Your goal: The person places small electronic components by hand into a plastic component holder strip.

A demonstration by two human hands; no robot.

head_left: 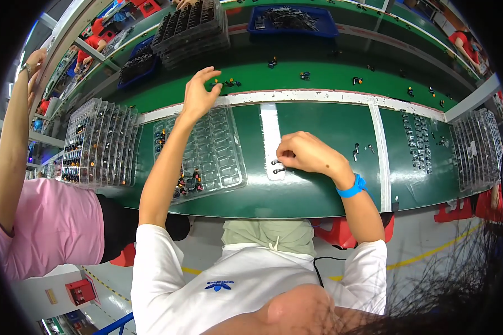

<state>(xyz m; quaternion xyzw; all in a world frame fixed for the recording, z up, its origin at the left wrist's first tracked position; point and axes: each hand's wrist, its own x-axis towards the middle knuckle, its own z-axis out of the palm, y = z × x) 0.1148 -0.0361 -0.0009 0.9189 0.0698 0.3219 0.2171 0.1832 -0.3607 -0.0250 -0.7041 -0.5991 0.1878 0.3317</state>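
Note:
My left hand (200, 94) reaches over the near edge of the green conveyor belt, thumb and fingers apart. Right beside its fingertips lies a cluster of small black parts (229, 83) on the belt. My right hand (307, 152) is low over the green worktable, its fingers curled together at a white strip (270, 134); whatever they pinch is hidden. Small black-and-silver parts (278, 170) lie on the strip just below those fingers. Under my left forearm sits a clear plastic tray (221, 139) of moulded pockets, with black-and-orange parts (193, 181) in some of them.
Stacked clear trays stand left (98, 145) and right (478, 148). Loose small parts (356, 151) and a block of parts in rows (416, 139) lie to the right. Beyond the belt are a tray stack (190, 30) and a blue tray (257, 25). A person in pink (56, 223) works at left.

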